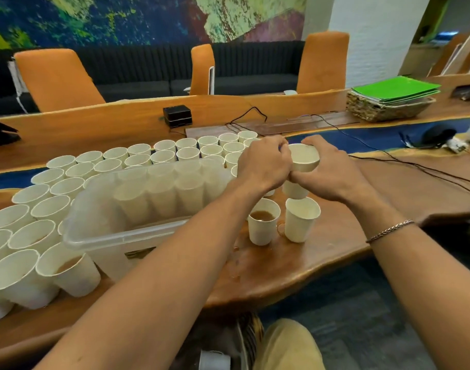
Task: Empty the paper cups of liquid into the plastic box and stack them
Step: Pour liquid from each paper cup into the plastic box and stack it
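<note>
Both hands hold a white paper cup stack above the wooden table, to the right of the clear plastic box. My left hand grips its left side and my right hand wraps its right side; the lower end of the stack shows below my hands. The top cup looks empty inside. Nearer me stand a cup with brown liquid and another white cup. Several white cups crowd the table behind and left of the box.
Black cables run across the table to the right of my hands. A small black box sits at the back, a woven basket with green folders at the far right. Orange chairs stand behind the table. Small liquid drops lie on the wood near the front edge.
</note>
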Action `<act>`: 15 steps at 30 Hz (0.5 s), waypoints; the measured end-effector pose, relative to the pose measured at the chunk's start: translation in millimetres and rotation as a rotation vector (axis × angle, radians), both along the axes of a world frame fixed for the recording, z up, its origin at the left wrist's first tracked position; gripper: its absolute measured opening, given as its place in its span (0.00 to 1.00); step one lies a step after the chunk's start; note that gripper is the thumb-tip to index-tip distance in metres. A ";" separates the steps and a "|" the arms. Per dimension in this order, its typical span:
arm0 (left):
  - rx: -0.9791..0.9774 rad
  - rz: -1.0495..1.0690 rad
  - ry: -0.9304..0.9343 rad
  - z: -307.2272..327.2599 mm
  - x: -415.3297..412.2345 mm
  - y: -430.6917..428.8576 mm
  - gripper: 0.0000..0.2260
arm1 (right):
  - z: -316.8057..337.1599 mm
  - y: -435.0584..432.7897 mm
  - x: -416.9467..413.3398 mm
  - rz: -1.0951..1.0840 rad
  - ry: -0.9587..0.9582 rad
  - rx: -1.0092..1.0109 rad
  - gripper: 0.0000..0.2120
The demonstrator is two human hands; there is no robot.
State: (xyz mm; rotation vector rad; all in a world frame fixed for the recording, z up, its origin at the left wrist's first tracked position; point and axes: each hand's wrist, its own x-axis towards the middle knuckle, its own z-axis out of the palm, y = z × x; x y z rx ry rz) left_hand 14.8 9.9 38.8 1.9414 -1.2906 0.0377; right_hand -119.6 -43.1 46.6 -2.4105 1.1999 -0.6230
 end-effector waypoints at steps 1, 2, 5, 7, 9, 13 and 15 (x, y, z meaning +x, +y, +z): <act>0.027 -0.008 -0.007 -2.6 -2.3 -2.4 0.14 | -2.0 -1.3 -2.7 -0.011 0.026 0.000 0.32; 0.053 -0.015 -0.016 -4.5 -5.2 -5.4 0.14 | -4.0 -3.3 -5.8 -0.019 0.044 0.007 0.32; 0.135 -0.033 -0.053 -9.9 -7.5 -8.0 0.14 | -11.6 -4.8 -8.8 -0.027 0.090 0.028 0.33; 0.184 -0.053 -0.081 -13.3 -7.9 -9.0 0.15 | -18.2 -6.1 -8.1 -0.037 0.144 0.016 0.33; 0.231 -0.073 -0.102 -18.3 -6.8 -10.1 0.14 | -25.8 -7.1 -7.2 -0.037 0.187 0.022 0.34; 0.337 -0.076 -0.179 -25.8 -2.0 -7.4 0.12 | -41.8 -13.9 -6.4 -0.010 0.233 0.163 0.40; 0.357 -0.050 -0.229 -24.9 3.0 -4.4 0.12 | -51.5 -16.6 -4.7 0.034 0.264 0.239 0.51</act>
